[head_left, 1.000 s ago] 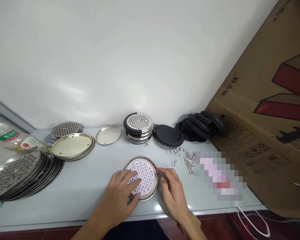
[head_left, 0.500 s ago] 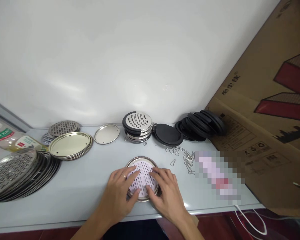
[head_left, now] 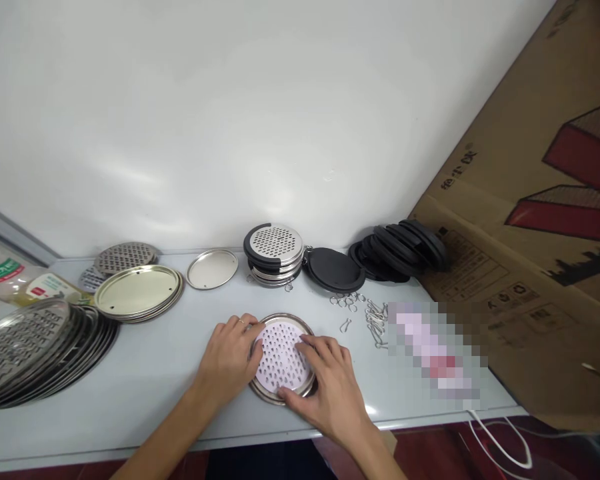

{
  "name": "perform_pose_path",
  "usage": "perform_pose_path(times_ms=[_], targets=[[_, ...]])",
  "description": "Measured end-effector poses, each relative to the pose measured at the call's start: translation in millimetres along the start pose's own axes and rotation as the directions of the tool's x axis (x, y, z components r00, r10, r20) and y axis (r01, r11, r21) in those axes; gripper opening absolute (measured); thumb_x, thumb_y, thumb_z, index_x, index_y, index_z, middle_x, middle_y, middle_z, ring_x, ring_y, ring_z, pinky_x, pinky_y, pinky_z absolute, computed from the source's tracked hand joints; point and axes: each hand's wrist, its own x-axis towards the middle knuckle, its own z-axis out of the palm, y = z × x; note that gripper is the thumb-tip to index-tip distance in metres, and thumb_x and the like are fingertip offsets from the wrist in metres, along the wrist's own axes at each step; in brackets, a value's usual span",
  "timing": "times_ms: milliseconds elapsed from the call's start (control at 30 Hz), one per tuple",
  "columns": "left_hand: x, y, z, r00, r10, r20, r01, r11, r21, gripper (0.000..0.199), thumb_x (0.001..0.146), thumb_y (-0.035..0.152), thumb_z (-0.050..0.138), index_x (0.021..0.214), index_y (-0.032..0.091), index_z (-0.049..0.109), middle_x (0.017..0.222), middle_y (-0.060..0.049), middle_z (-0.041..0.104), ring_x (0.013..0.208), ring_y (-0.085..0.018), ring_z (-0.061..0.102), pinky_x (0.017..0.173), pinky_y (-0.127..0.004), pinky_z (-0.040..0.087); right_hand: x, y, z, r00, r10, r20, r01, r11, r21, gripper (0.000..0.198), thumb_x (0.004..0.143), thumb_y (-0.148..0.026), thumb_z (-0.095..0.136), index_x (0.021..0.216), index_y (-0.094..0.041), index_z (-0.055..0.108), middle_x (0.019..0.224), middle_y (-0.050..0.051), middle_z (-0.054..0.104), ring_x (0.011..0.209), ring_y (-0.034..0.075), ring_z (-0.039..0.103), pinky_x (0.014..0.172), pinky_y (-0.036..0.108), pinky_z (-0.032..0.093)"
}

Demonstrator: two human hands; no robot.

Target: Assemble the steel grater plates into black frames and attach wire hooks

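Note:
In the middle near the table's front edge lies a round metal tray (head_left: 279, 399) with a raised rim. Inside it sits a pale, lilac-looking perforated disc (head_left: 282, 360). My left hand (head_left: 230, 360) grips the left side of the tray, thumb over the rim and fingers curled at the upper left. On the right side, my right hand (head_left: 327, 380) holds it too, with the thumb at the lower rim and fingertips on the disc's right edge. What lies under the disc is hidden.
Behind stand a stack of assembled perforated tins (head_left: 275, 247), a single metal lid (head_left: 213, 269) and black covers (head_left: 335, 269). Loose rings (head_left: 347, 301) and clips (head_left: 377, 321) lie to the right. Stacked lids (head_left: 137, 291) and perforated plates (head_left: 25, 340) are left. A cardboard box (head_left: 505, 267) bounds the right.
My left hand has drawn back left from the disc's face to the tray's rim. My right thumb has slid left and down along the lower edge, uncovering more of the disc.

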Motion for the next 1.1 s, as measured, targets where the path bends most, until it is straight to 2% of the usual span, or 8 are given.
perform_pose_path(times_ms=[200,333,533,633,767,867,1000,1100], targets=[[-1.0,0.5,-3.4,0.998,0.069,-0.005,-0.068,0.997,0.030,0.025,0.090,0.020,0.051,0.110,0.024,0.067,0.115,-0.005,0.063,0.096,-0.023,0.056,0.079,-0.040,0.040,0.6,-0.4,-0.1,1.000,-0.018,-0.010,0.018,1.000,-0.003,0.064,0.067,-0.043,0.082,0.124,-0.024,0.059,0.127,0.010,0.063,0.113,0.035,0.052,0.091,0.052,0.043],[-2.1,-0.3,-8.9,0.994,0.100,0.042,-0.102,0.994,0.038,0.024,0.091,0.028,0.052,0.110,0.024,0.066,0.119,-0.005,0.062,0.098,-0.024,0.054,0.081,-0.042,0.039,1.5,-0.5,-0.1,1.000,-0.014,-0.001,0.014,1.000,-0.016,0.065,0.067,-0.044,0.082,0.125,-0.024,0.059,0.127,0.011,0.064,0.113,0.036,0.052,0.091,0.052,0.042],[-3.6,-3.8,-17.6,0.983,0.166,0.082,-0.175,0.978,0.111,0.039,0.086,0.038,0.059,0.123,0.025,0.061,0.125,-0.006,0.060,0.102,-0.027,0.053,0.082,-0.044,0.037,1.7,-0.3,-0.3,1.000,-0.023,0.010,0.023,1.000,-0.011,0.064,0.069,-0.046,0.080,0.125,-0.023,0.058,0.126,0.011,0.064,0.113,0.036,0.052,0.090,0.052,0.042],[-2.5,-3.4,-19.6,0.978,0.191,0.085,-0.202,0.970,0.136,0.041,0.085,0.041,0.061,0.122,0.025,0.061,0.124,-0.007,0.061,0.101,-0.028,0.053,0.081,-0.043,0.037,-0.1,3.5,1.7,0.999,-0.022,-0.025,0.023,0.999,0.030,0.067,0.068,-0.044,0.081,0.127,-0.024,0.055,0.127,0.010,0.063,0.113,0.035,0.052,0.092,0.051,0.043],[-7.1,-1.3,-14.8,0.983,0.175,0.053,-0.180,0.978,0.108,0.041,0.082,0.041,0.063,0.120,0.024,0.062,0.120,-0.008,0.062,0.100,-0.028,0.054,0.082,-0.042,0.039,-2.1,12.9,5.3,0.983,0.052,-0.175,-0.021,0.985,0.173,0.066,0.070,-0.039,0.080,0.127,-0.023,0.051,0.125,0.011,0.061,0.115,0.032,0.054,0.096,0.049,0.044],[-17.9,2.9,-8.1,0.993,0.117,0.002,-0.117,0.991,0.062,0.041,0.082,0.037,0.062,0.121,0.022,0.061,0.120,-0.009,0.061,0.097,-0.027,0.056,0.081,-0.041,0.041,-2.3,16.9,6.1,0.963,0.122,-0.242,-0.062,0.968,0.243,0.059,0.072,-0.039,0.079,0.123,-0.022,0.054,0.123,0.012,0.059,0.115,0.032,0.054,0.098,0.048,0.046],[-32.9,13.1,-4.4,0.999,0.021,-0.026,-0.019,0.998,0.056,0.039,0.084,0.038,0.060,0.119,0.020,0.062,0.115,-0.010,0.060,0.088,-0.025,0.060,0.077,-0.041,0.044,-3.8,14.7,5.7,0.960,0.144,-0.241,-0.100,0.978,0.185,0.055,0.074,-0.040,0.078,0.120,-0.021,0.057,0.121,0.013,0.058,0.115,0.033,0.052,0.097,0.049,0.045],[-36.9,18.8,-5.4,1.000,0.004,-0.021,-0.002,0.998,0.056,0.034,0.082,0.040,0.062,0.110,0.021,0.067,0.105,-0.009,0.061,0.085,-0.025,0.061,0.075,-0.041,0.045,-6.3,12.0,6.0,0.972,0.110,-0.207,-0.090,0.991,0.101,0.043,0.077,-0.041,0.075,0.115,-0.022,0.063,0.120,0.012,0.060,0.113,0.034,0.052,0.092,0.051,0.046]])
